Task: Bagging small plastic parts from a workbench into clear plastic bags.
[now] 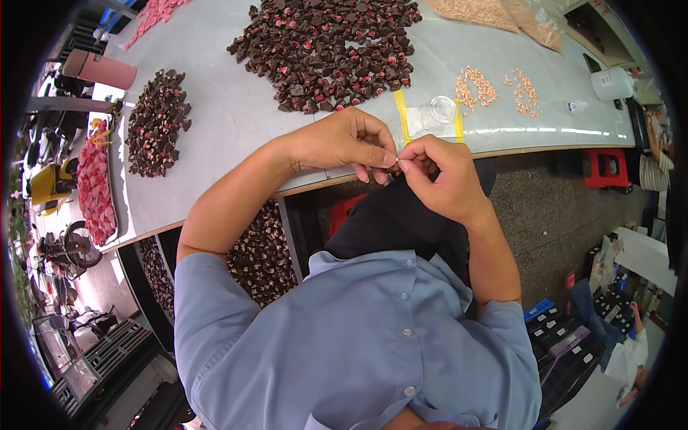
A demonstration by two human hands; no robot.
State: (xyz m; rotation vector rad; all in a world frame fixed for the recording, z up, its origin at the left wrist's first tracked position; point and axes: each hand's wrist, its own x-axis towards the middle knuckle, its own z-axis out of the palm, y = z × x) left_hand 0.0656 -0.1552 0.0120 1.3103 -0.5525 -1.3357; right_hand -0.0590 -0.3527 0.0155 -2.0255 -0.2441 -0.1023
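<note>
Both hands meet just off the near edge of the smooth grey bench [236, 115]: the left hand [344, 140] and right hand [441, 179] pinch a tiny pale part [396, 163] between thumb and fingertips, fingers closed on it. Behind lie a heap of dark, lumpy pieces [330, 50] with red spots, small peach bits [476, 87], and a clear round lid [441, 111].

A tiny thing [396, 164] is pinched between the fingertips of the left hand [342, 140] and the right hand [438, 179]; it is too small to be told. The big dark pile [326, 50] is cut off at the top edge. The pink pile [154, 13] is cut off there too. The lap is partly hidden by the blue shirt [358, 344].
</note>
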